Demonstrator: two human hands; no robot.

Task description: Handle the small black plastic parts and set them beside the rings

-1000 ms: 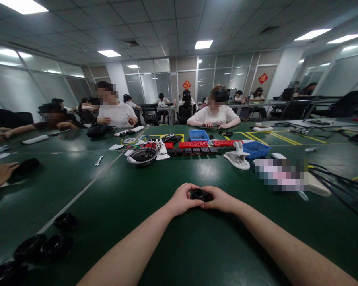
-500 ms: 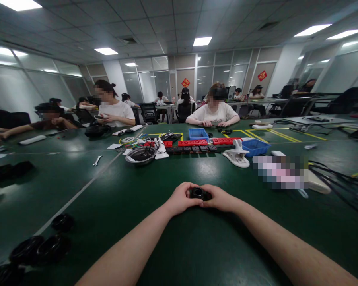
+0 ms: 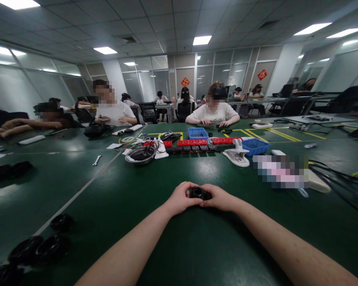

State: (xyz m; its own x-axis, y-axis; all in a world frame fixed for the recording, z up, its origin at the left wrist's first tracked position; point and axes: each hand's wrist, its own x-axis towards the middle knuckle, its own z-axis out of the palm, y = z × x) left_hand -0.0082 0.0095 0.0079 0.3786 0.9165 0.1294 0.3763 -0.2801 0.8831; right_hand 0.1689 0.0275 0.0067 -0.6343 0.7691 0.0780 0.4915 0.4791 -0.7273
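A small glossy black ring-shaped part (image 3: pixel 198 192) with a round opening rests at the middle of the green table (image 3: pixel 155 246), enclosed from both sides. My left hand (image 3: pixel 182 197) curves around its left side, thumb in front. From the right, my right hand (image 3: pixel 218 196) wraps it with the thumb nearly meeting the left one. The part's outer edges are hidden behind my fingers. Several similar black rings (image 3: pixel 53 249) lie at the lower left, beyond my left forearm.
Ahead stand a metal bowl (image 3: pixel 141 155) with black cable, red power strips (image 3: pixel 192 142), a white clamp base (image 3: pixel 237 154) and blue trays (image 3: pixel 255 147). A wrench (image 3: pixel 97 160) lies left. Black cables (image 3: pixel 335 184) run at right. Co-workers sit across the table.
My hands and the black ring stay in place. Across the table, the person at left lifts the head and shifts a hand; the far-left person's arm moves.
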